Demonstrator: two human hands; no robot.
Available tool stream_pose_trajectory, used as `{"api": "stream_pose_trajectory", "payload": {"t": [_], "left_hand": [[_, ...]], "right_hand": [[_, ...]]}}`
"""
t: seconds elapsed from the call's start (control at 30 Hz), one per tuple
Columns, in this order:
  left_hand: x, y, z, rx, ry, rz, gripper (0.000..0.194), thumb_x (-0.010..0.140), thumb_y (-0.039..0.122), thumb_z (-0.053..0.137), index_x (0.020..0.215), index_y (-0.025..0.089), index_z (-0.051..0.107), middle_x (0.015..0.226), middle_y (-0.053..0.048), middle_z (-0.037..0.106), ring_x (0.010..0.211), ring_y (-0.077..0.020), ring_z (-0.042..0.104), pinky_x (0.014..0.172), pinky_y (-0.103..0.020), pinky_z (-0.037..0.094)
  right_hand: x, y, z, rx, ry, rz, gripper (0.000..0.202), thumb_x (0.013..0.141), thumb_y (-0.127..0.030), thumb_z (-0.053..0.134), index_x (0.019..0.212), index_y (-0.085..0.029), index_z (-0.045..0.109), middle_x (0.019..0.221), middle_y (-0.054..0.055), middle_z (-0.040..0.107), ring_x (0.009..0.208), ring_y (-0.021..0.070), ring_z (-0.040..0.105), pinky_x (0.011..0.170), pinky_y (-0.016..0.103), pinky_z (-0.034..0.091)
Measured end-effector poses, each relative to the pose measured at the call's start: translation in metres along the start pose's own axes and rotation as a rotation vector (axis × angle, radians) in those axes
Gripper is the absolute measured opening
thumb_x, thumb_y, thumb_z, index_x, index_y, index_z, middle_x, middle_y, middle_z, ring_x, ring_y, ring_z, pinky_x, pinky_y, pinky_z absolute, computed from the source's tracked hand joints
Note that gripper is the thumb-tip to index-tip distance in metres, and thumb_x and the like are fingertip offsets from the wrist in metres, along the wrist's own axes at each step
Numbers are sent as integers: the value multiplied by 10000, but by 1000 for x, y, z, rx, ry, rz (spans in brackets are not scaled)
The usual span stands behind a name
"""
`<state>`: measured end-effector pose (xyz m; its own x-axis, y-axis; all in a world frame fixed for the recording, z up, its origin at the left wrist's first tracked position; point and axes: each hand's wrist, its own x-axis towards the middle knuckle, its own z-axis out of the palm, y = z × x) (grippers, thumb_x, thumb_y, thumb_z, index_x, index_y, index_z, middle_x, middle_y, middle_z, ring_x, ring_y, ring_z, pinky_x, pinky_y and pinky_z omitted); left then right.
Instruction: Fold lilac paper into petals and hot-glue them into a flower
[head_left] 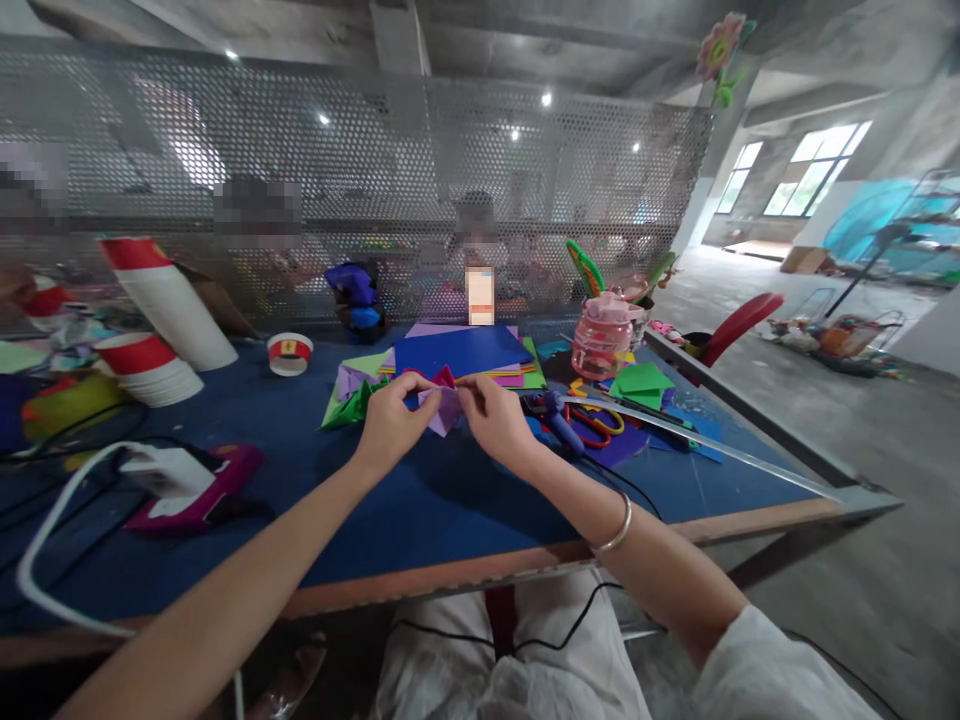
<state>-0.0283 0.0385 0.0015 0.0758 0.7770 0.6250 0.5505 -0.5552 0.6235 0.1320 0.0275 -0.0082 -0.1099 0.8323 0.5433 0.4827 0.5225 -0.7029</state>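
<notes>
Between my two hands is a small piece of folded purple paper [444, 412], with a bit of pink-red paper [445, 376] showing just above it. My left hand [399, 412] pinches its left side between thumb and fingers. On the other side, my right hand [495, 412] grips the right edge with fingertips closed. Green folded paper [358, 403] lies just left of my left hand. Behind the hands rests a stack of coloured sheets topped by a blue sheet [461, 347]. A glue gun [561, 420] lies close to my right hand.
Scissors [600, 425], a green sheet [641, 382] and a pink jar [602, 335] stand or lie at right. Stacked paper cups [176, 310], a single cup [289, 354] and a purple power strip [199, 490] are at left. A perforated metal screen [420, 190] borders the back.
</notes>
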Motion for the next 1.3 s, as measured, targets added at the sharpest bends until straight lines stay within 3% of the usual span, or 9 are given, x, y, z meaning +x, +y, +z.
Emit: {"api": "stream_pose_trajectory", "payload": {"t": [0.2,0.33,0.57,0.67,0.77,0.93,1.1,1.3], "left_hand": [[4,-4,-2,-68,77,-96,172,729,349,601,739,181,637,728,-19,670,683,-173,608,671,-287,483],[4,-6,1,-183,0,-159,208,718,378,639,768,177,653,721,-20,679,641,-165,614,597,-265,486],[2,4,0,-410,-152,-265,356,712,447,714,927,170,650,844,-59,723,691,-172,650,569,-245,502],[4,7,-2,-427,-222,-281,473,744,494,678,1080,165,627,1015,-109,729,852,-213,684,638,-267,535],[4,3,-2,-380,-295,-226,536,725,470,688,1156,164,599,1082,-128,724,995,-246,679,798,-327,550],[3,-3,2,-333,-482,-114,337,713,341,633,1015,200,682,989,-80,747,930,-238,691,862,-370,540],[5,-9,0,-211,-314,-149,201,742,339,561,768,187,690,754,-42,729,742,-218,672,708,-322,536],[2,-9,2,-217,-221,-166,192,745,358,588,672,190,647,638,-17,680,636,-190,627,588,-272,495]], "right_hand": [[3,3,1,190,-70,211,196,947,-275,456,923,-194,632,770,21,696,698,155,655,670,260,490],[1,4,3,176,-90,186,115,868,-245,568,941,-181,631,684,-9,666,631,145,627,617,243,467],[3,8,1,107,-50,145,115,843,-164,550,912,-180,640,700,-4,684,637,145,634,607,237,451],[1,9,-1,-79,-53,59,164,857,-143,538,979,-181,642,769,23,707,694,167,649,649,256,457],[-1,10,-2,-299,-115,-123,258,888,-106,491,1093,-181,627,924,80,717,840,206,658,721,288,470],[-4,8,-2,-426,-200,-309,265,916,-90,448,1118,-163,604,1091,123,670,1014,230,612,819,325,482],[-4,4,-2,-295,-39,-273,211,954,-166,448,1141,-159,545,1076,103,645,1000,202,602,860,317,476],[-3,6,1,-401,-64,-197,156,883,-180,576,1037,-158,566,1011,95,661,973,227,617,810,322,478]]}}
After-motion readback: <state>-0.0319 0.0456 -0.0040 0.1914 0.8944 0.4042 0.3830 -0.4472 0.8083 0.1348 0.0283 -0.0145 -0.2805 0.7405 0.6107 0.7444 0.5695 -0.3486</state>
